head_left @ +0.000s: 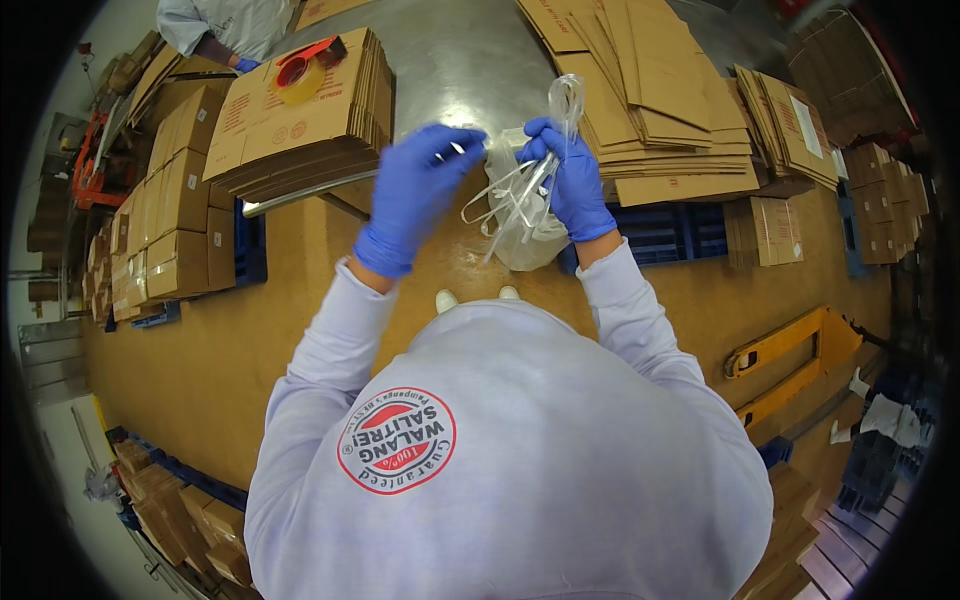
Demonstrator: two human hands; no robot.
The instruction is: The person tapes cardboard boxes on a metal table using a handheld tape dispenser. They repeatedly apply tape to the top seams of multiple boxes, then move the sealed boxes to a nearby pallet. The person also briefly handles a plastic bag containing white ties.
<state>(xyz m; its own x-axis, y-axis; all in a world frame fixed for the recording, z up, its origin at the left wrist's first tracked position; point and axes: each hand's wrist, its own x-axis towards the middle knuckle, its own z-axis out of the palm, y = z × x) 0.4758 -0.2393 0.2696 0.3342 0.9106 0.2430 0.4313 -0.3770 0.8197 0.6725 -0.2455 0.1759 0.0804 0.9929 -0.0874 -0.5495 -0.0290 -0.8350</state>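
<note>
Blue gloves cover both of my hands. My right hand (575, 185) is closed around a clear plastic bag (525, 240), which hangs crumpled below the fingers. Thin whitish strips (515, 205) dangle from the same grip, and a looped bunch of clear plastic (566, 100) sticks up above it. Slightly smeared by motion, my left hand (415, 195) is raised to the left of the bag. Its fingers reach toward the bag with gaps between them, and I see nothing held in them. Both hands are in front of the metal table (440, 70).
Flattened cardboard boxes (300, 130) are stacked on the table's left, topped by a red tape dispenser (310, 65). More flat cartons (660, 90) lie right. A person (225, 30) stands far left. A yellow pallet jack (800, 360) sits right; boxes (180, 215) stand on pallets left.
</note>
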